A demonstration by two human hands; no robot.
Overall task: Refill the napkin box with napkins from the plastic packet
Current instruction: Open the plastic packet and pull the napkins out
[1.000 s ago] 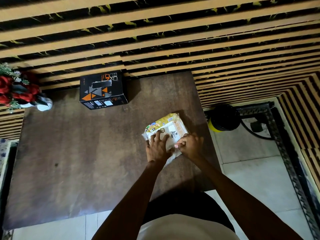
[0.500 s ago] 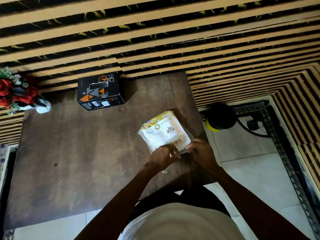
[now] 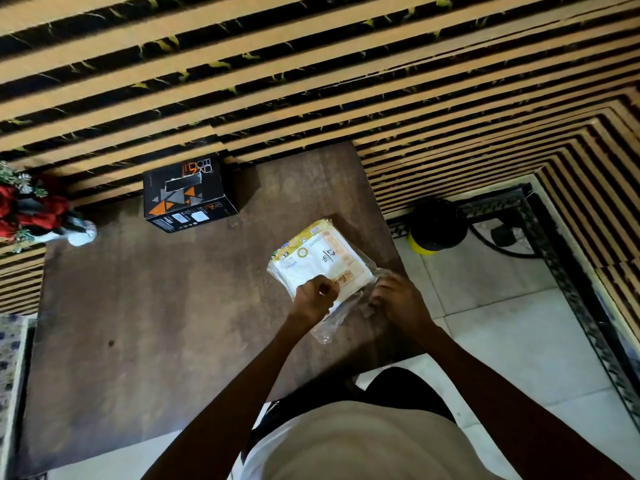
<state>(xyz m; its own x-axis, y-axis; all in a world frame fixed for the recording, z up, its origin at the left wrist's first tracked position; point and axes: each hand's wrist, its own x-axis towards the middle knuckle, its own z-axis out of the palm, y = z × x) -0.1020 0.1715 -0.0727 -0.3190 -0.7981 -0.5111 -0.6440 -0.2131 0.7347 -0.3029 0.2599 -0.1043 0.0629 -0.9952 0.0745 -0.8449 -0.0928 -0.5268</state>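
Note:
The plastic packet (image 3: 320,258) of white napkins, printed yellow and orange, lies on the right part of the brown table (image 3: 145,306). My left hand (image 3: 313,297) pinches the packet's near end with closed fingers. My right hand (image 3: 398,299) grips the clear loose plastic at the packet's near right corner. The two hands are pulled apart, with stretched film (image 3: 332,323) between and below them. The black napkin box (image 3: 188,192) with orange triangles stands at the table's far edge, well left of the packet, its top slot showing.
A vase of red flowers (image 3: 31,213) stands at the table's far left corner. A black and yellow round object (image 3: 433,225) sits on the tiled floor right of the table. A striped slatted wall runs behind and to the right.
My hands slid from the packet's top to its near end and have drawn apart, stretching the plastic. The packet shifted slightly on the table.

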